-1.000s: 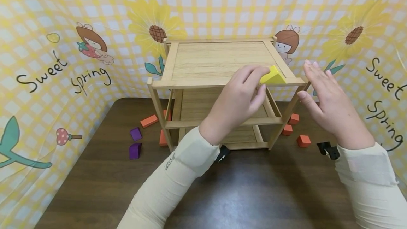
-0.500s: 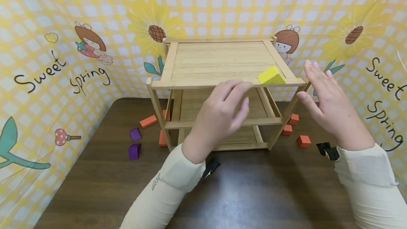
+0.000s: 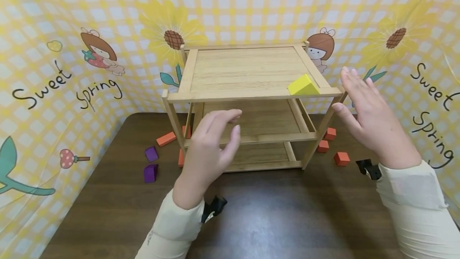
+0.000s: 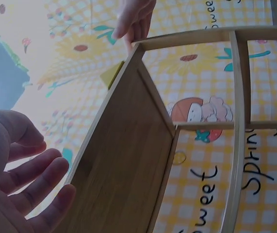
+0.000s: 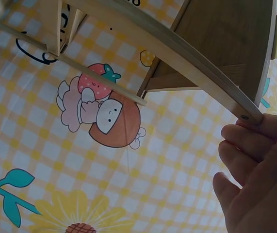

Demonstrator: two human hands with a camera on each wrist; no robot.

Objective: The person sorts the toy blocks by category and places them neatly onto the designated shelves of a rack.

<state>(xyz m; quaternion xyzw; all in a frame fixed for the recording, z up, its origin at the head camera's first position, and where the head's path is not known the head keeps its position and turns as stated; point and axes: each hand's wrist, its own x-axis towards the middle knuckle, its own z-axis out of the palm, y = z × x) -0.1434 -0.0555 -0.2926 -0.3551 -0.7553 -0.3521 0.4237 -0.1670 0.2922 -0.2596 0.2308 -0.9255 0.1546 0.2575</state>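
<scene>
A yellow triangular block (image 3: 303, 85) rests on the top board of a three-tier wooden shelf (image 3: 244, 69), close to its front right corner. My left hand (image 3: 212, 143) is in front of the shelf, fingers loosely bent, holding nothing. In the left wrist view that hand (image 4: 26, 179) shows gaps between its fingers, with the block (image 4: 111, 75) farther off on the board's edge. Beside the front right corner is my right hand (image 3: 370, 115), fingers fairly straight. The right wrist view shows the right hand's fingertips (image 5: 262, 124) right at the end of the shelf's top rail.
Orange cubes (image 3: 342, 158) lie on the dark table (image 3: 258, 219) to the right of the shelf. On the left are two purple blocks (image 3: 151, 173) and several orange blocks (image 3: 166, 138), some partly behind the shelf leg. A yellow checked cloth (image 3: 251, 7) hangs behind and at both sides.
My left hand has let go of the yellow block and drawn back down and to the left. The block stays on the top board; my right hand keeps nearly the same place.
</scene>
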